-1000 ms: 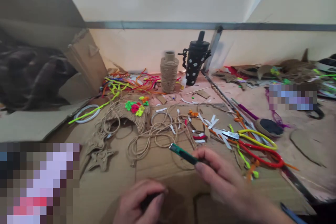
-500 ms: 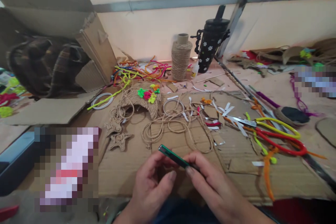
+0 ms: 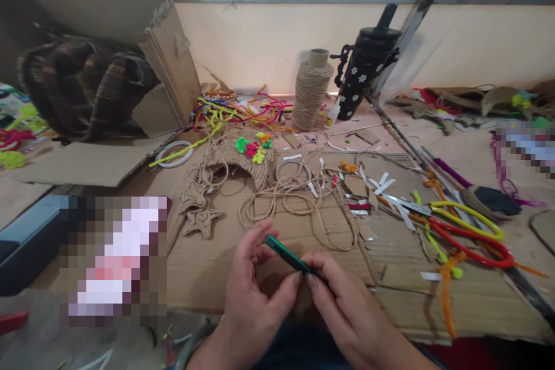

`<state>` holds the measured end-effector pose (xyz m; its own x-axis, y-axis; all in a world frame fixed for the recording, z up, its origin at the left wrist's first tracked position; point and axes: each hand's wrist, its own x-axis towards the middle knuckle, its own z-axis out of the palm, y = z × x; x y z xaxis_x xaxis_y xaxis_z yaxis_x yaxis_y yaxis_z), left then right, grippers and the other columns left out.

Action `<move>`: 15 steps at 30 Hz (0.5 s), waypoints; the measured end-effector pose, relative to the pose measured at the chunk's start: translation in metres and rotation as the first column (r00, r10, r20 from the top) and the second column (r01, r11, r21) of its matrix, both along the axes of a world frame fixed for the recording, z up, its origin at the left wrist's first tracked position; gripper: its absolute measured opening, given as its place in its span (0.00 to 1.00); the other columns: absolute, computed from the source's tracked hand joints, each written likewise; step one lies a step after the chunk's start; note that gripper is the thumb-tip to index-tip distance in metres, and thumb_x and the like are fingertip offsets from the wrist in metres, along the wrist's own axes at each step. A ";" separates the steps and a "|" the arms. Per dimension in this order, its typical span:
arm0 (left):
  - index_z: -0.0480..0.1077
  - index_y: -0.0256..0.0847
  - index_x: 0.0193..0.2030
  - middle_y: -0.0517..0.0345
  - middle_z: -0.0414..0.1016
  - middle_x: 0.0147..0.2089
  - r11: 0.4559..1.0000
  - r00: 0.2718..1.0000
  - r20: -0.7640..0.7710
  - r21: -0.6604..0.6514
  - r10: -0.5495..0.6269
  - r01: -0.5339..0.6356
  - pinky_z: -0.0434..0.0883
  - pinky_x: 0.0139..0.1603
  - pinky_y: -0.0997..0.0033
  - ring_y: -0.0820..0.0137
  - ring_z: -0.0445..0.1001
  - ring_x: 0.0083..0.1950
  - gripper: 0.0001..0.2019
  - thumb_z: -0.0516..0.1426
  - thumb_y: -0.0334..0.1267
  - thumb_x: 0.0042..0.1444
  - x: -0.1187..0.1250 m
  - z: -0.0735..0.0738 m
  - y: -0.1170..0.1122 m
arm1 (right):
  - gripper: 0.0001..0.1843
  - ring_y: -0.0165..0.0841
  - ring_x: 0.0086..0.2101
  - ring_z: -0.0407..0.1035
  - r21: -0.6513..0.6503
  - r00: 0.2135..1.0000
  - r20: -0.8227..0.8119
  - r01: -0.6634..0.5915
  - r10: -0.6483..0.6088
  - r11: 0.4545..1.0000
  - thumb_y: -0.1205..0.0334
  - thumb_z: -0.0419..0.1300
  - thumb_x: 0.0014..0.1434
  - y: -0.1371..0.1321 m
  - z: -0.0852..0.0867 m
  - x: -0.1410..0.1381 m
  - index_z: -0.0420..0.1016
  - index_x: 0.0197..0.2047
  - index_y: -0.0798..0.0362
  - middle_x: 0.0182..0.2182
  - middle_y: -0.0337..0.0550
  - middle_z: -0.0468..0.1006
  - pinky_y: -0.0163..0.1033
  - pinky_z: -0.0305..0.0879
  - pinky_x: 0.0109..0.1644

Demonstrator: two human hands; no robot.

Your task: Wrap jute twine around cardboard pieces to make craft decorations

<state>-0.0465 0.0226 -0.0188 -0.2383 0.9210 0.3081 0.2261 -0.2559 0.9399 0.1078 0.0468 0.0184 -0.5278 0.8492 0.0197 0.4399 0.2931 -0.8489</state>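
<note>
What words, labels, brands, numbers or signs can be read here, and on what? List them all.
None can be read.
Small bottle beside the twine spool: yellow label, too small to read.
Pale patches at left and far right: pixelated, unreadable.
Green tool in the right hand: no lettering distinguishable.
Black tumbler: white flowers, no visible lettering.

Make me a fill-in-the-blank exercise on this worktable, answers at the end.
1. Besides black, the slim stick-shaped tool in the right hand shows the colour ____.
2. The long steel scissors have handles coloured yellow and ____.
3. The tall black tumbler is patterned with white ____.
4. The brown twine spool stands to the tumbler's ____ in the picture.

Answers: green; red; flowers; left.
</note>
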 end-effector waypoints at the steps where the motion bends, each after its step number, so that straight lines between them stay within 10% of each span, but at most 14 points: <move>1: 0.56 0.49 0.60 0.49 0.64 0.61 1.000 1.000 -0.029 -0.006 -0.002 0.001 0.71 0.49 0.66 0.64 0.70 0.55 0.30 0.61 0.30 0.52 0.000 0.000 0.000 | 0.13 0.33 0.34 0.74 0.005 1.000 0.005 -0.009 0.009 1.000 0.63 0.43 0.63 0.000 0.000 0.000 0.66 0.46 0.47 0.33 0.43 0.77 0.37 0.67 0.36; 15: 0.52 0.56 0.62 0.58 0.67 0.56 0.997 0.995 -0.089 0.065 0.040 -0.034 0.60 0.60 0.70 0.71 0.67 0.58 0.34 0.60 0.29 0.53 0.001 -0.008 -0.002 | 0.14 0.31 0.34 0.76 0.105 1.000 0.018 -0.021 0.020 0.994 0.68 0.43 0.63 -0.002 -0.010 0.004 0.65 0.48 0.50 0.35 0.41 0.79 0.34 0.69 0.36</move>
